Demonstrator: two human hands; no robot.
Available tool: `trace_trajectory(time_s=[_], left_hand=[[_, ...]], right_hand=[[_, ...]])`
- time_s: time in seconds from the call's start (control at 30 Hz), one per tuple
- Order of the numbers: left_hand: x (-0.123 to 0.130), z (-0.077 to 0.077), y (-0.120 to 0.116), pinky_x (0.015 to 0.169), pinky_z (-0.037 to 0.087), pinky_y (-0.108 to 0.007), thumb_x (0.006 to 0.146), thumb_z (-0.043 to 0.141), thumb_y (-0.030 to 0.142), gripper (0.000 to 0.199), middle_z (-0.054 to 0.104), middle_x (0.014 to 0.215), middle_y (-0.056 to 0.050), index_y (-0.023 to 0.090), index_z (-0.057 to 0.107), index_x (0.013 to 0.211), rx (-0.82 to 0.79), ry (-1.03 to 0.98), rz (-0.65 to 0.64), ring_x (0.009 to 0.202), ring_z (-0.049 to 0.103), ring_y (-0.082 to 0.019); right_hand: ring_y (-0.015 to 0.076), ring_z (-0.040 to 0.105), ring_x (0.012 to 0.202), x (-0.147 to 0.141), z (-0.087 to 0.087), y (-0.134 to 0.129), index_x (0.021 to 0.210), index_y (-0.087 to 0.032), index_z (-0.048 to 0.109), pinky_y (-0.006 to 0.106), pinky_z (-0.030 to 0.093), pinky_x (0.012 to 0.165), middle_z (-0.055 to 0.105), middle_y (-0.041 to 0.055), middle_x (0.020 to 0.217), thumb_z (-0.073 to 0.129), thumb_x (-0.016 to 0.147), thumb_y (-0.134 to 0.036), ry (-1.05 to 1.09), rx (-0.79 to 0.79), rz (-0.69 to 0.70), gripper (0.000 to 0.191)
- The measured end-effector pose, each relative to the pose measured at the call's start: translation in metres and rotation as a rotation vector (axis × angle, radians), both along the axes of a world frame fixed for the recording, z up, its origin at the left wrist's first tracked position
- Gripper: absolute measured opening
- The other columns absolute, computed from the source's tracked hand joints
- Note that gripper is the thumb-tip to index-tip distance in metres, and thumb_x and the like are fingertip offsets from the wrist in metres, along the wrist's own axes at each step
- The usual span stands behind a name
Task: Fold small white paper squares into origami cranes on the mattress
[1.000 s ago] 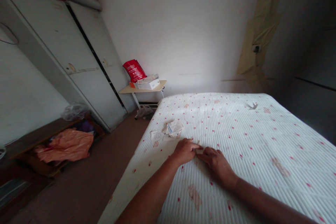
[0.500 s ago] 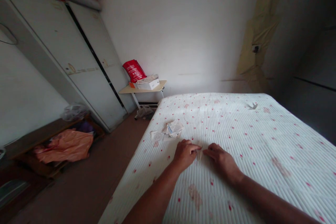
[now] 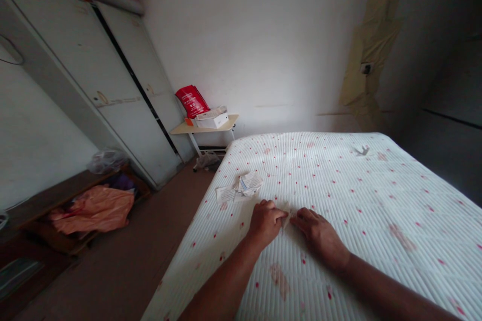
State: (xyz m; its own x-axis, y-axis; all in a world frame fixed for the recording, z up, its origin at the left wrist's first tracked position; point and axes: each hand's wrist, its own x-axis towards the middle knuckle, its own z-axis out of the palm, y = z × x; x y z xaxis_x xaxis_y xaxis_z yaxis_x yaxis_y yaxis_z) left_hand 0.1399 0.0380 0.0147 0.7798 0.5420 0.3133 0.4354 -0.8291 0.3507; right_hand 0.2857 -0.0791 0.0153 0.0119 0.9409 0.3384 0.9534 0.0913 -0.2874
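Two hands meet over a single bed (image 3: 357,185) covered in pale, ribbed fabric with red spots, bent to one small pale paper piece (image 3: 285,223) at the middle of the bed. The left hand (image 3: 265,223), fingers curled, pinches the piece at its left edge; the right hand (image 3: 318,235), also curled, has its fingertips at the opposite edge, though whether it grips or merely touches cannot be told. Toward the bed's left edge, at least two printed sheets (image 3: 250,183) overlap in a loose pile, their exact number unclear. One grey scrap (image 3: 363,151) lies at the bed's far right. Beyond the bed's far left corner, one bench (image 3: 181,129) carries one red bag (image 3: 191,102) and one white box (image 3: 216,120). Left of the bed are one pale cabinet (image 3: 124,115) and one crumpled orange cloth or bag (image 3: 96,208); one socket (image 3: 366,67) shows on the wall behind the bed.
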Motion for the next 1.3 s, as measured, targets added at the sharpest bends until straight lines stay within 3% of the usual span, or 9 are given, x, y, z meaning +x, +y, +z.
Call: trace_trajectory(time_s=[0.17,0.37,0.6,0.67,0.77,0.9,1.07,1.3], left_hand=[[-0.002,0.004,-0.003,0.074,0.037,-0.028,0.08,0.053,0.017,0.025,0.057,0.077,-0.002,0.029,0.071,0.092,-0.005,-0.001,-0.013,0.082,0.051,-0.016],[-0.004,0.015,-0.019,0.076,0.036,-0.033,0.079,0.056,0.037,0.022,0.054,0.082,-0.004,0.027,0.068,0.095,0.109,0.104,-0.002,0.087,0.047,-0.02],[-0.004,0.017,-0.033,0.08,0.034,-0.036,0.081,0.055,0.033,0.023,0.054,0.088,-0.004,0.028,0.063,0.101,0.16,0.152,0.077,0.09,0.045,-0.021],[-0.006,0.017,-0.032,0.078,0.034,-0.035,0.08,0.056,0.03,0.02,0.054,0.087,-0.004,0.029,0.065,0.098,0.138,0.131,0.064,0.089,0.046,-0.02],[-0.011,0.016,-0.026,0.077,0.034,-0.032,0.079,0.054,0.019,0.024,0.055,0.085,-0.002,0.031,0.066,0.096,0.109,0.076,0.03,0.087,0.047,-0.018],[-0.014,0.013,-0.02,0.077,0.034,-0.032,0.078,0.053,0.012,0.029,0.055,0.085,-0.002,0.031,0.067,0.095,0.093,0.026,0.016,0.086,0.047,-0.017],[-0.015,0.011,-0.02,0.079,0.035,-0.032,0.074,0.057,0.013,0.024,0.056,0.087,-0.002,0.027,0.068,0.09,0.079,-0.001,0.006,0.088,0.047,-0.017],[-0.014,0.005,-0.021,0.08,0.036,-0.033,0.073,0.061,0.017,0.01,0.059,0.082,-0.001,0.022,0.067,0.079,0.068,-0.053,0.003,0.086,0.049,-0.017]], right_hand=[[0.0177,0.059,0.084,0.013,0.001,0.007,0.105,-0.024,0.065,0.025,0.047,0.067,0.059,0.0077,0.098,0.039,0.079,0.0,0.049,-0.007,-0.034,0.043],[0.02,0.056,0.093,0.017,0.007,0.016,0.11,-0.027,0.064,0.028,0.05,0.071,0.057,0.0097,0.111,0.044,0.083,-0.009,-0.079,-0.04,-0.006,0.039],[0.0224,0.057,0.098,0.023,0.007,0.024,0.108,-0.023,0.065,0.031,0.052,0.072,0.056,0.0125,0.116,0.042,0.083,-0.01,-0.129,-0.091,-0.032,0.036],[0.0216,0.056,0.1,0.029,0.005,0.026,0.114,-0.021,0.062,0.032,0.052,0.074,0.055,0.0129,0.119,0.041,0.081,-0.007,-0.067,-0.024,0.021,0.041],[0.0208,0.053,0.104,0.034,0.002,0.027,0.113,-0.022,0.063,0.034,0.049,0.083,0.054,0.0102,0.123,0.044,0.078,-0.004,0.0,0.101,0.212,0.044],[0.0218,0.051,0.103,0.031,0.006,0.027,0.11,-0.025,0.063,0.038,0.043,0.085,0.062,0.0072,0.111,0.049,0.079,-0.006,0.009,0.081,0.341,0.04],[0.0197,0.053,0.093,0.025,0.01,0.023,0.101,-0.02,0.065,0.035,0.041,0.081,0.065,0.0078,0.096,0.05,0.083,-0.011,0.046,0.037,0.312,0.025],[0.0201,0.052,0.092,0.025,0.001,0.017,0.101,-0.018,0.064,0.033,0.041,0.079,0.061,0.0095,0.098,0.054,0.082,-0.015,0.023,0.134,0.254,0.022]])
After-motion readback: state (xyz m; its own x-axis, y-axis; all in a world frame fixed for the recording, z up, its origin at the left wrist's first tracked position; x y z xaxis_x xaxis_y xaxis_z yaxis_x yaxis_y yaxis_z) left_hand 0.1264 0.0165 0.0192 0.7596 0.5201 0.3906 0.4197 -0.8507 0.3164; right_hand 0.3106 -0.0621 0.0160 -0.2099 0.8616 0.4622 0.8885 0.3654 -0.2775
